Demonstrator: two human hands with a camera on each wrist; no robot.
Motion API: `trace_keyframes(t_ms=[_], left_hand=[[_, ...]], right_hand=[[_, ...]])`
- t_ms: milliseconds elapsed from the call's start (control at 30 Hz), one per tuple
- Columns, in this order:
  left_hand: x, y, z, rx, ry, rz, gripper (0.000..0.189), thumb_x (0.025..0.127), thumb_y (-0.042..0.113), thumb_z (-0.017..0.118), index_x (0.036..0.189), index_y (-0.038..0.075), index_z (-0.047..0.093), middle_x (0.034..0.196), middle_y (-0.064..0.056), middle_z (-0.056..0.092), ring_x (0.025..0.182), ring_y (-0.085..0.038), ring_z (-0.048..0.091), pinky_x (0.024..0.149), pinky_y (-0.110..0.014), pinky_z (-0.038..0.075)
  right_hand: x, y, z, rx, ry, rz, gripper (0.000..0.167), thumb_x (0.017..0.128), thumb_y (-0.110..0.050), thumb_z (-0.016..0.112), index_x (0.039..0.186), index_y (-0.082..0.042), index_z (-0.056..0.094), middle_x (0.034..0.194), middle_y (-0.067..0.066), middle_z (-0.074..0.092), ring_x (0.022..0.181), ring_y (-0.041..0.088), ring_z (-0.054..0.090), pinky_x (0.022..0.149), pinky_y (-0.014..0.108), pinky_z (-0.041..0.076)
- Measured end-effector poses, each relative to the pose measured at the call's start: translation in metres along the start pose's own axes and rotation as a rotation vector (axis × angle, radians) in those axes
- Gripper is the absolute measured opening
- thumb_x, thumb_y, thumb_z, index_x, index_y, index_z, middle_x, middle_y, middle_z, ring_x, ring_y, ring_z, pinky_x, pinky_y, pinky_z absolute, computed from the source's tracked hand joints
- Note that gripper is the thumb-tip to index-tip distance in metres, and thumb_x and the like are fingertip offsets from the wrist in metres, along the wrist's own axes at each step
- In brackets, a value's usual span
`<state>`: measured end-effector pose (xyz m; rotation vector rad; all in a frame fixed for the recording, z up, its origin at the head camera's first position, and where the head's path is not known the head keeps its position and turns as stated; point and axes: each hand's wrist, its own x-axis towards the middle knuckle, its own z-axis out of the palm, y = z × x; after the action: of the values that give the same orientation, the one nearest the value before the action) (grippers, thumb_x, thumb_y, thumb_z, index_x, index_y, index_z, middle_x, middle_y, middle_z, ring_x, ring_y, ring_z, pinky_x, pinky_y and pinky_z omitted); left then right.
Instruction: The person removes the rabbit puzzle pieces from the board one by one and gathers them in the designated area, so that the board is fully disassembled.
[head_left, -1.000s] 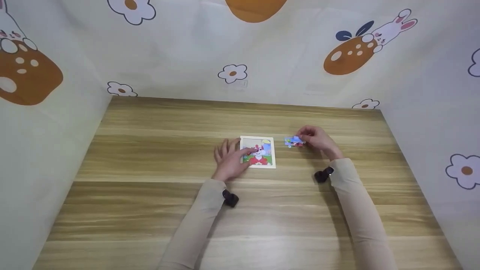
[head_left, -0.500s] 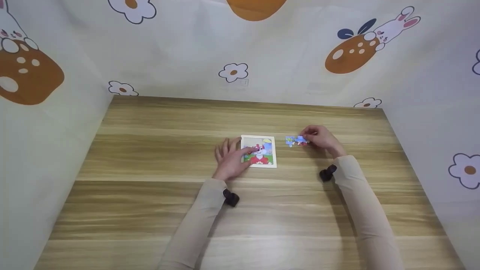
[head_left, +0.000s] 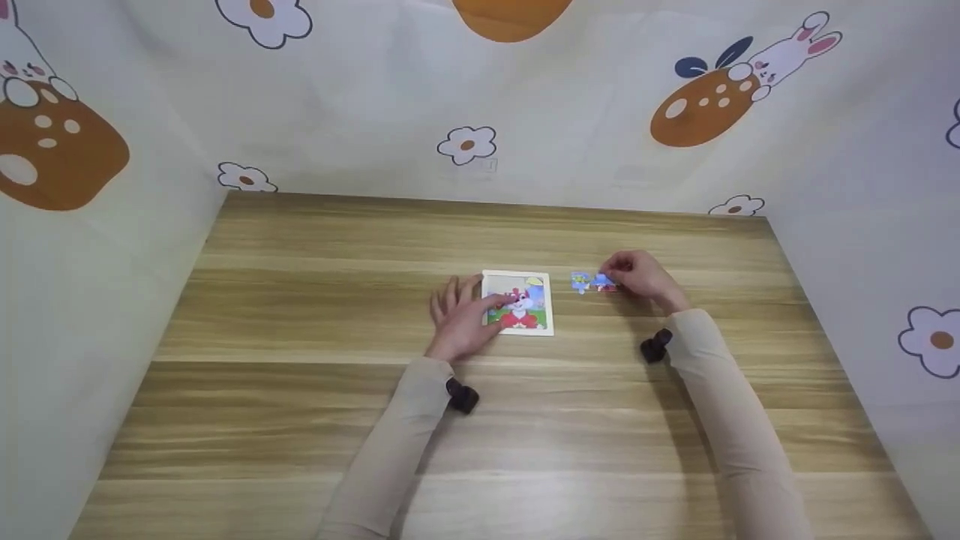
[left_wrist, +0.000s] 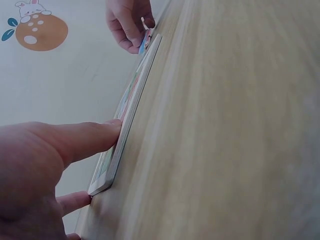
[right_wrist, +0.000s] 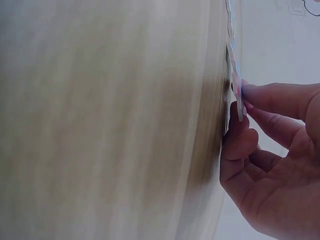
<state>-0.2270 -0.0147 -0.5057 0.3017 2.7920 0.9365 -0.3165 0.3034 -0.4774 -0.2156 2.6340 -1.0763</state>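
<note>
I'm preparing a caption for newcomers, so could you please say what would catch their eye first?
Probably the framed jigsaw puzzle, central in the head view, with the left hand resting on it. To its right, the right hand pinches a jigsaw piece. A cartoon rabbit decorates the pale back wall.

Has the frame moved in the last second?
No. In the head view, the frame shows no clear shift either way against the middle flower on the back wall; the left hand rests on it.
</note>
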Motion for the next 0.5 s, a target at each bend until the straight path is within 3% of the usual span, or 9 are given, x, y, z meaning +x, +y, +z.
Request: trace_keyframes(t_ms=[333,500], left_hand=[[-0.0009,0.0006,-0.0003,-0.004,0.000,0.016,0.040,0.090,0.031,0.066,0.129,0.038,0.061,0.158,-0.009,0.019,0.142,-0.042,-0.003,0.105,-0.063,-0.012],[-0.0004,0.0005,-0.0001,-0.001,-0.005,0.008,0.041,0.089,0.031,0.066,0.129,0.038,0.060,0.158,-0.009,0.018,0.142,-0.042,-0.004,0.105,-0.064,-0.012]], right_hand=[[0.0031,0.0007,0.0001,-0.012,0.009,-0.038,0.016,0.093,-0.002,0.056,0.102,0.007,0.067,0.095,0.016,0.065,0.077,0.015,0.052,0.067,0.023,0.043],[0.0044,0.0008,0.0005,-0.020,0.014,-0.047,0.016,0.093,-0.002,0.056,0.101,0.007,0.067,0.098,0.018,0.066,0.083,0.017,0.053,0.074,0.026,0.042]])
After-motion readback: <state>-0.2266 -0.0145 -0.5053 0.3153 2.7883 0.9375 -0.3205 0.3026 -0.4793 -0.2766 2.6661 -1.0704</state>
